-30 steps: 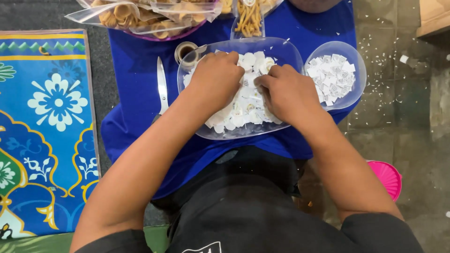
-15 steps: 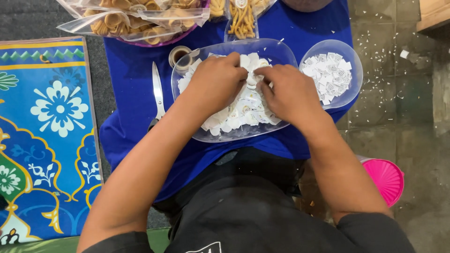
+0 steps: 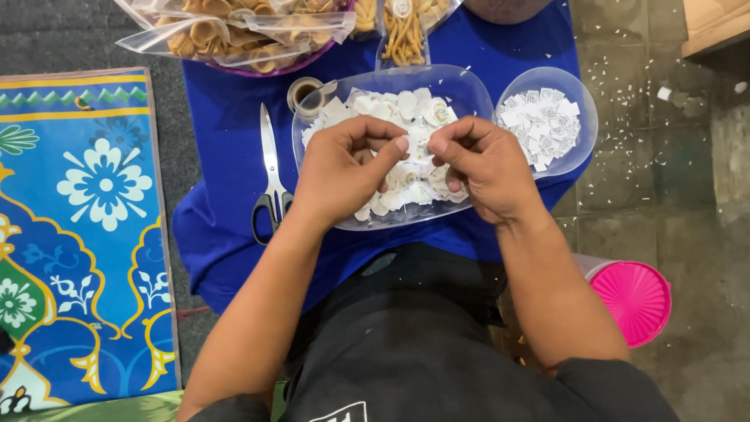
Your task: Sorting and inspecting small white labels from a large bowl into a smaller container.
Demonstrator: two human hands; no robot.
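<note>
A clear oval plastic tray [image 3: 461, 86] full of small white paper pieces [image 3: 394, 105] rests on a blue cloth [image 3: 226, 141]. Above the tray, my left hand [image 3: 344, 168] and my right hand [image 3: 480, 164] meet, thumbs and forefingers pinching one small white paper piece [image 3: 418, 148] between them. To the right stands a clear round bowl [image 3: 586, 117] with more small white printed paper squares [image 3: 541, 125].
Scissors [image 3: 271, 176] lie left of the tray, with a tape roll [image 3: 303, 92] behind them. Clear bags of fried snacks [image 3: 234, 31] sit at the back. A patterned blue mat [image 3: 78, 234] lies at left. A pink lid [image 3: 634, 301] is on the tiled floor at right.
My hands have lifted from pressing flat into the paper pile and come together, pinching one piece between the fingertips. The view has shifted slightly.
</note>
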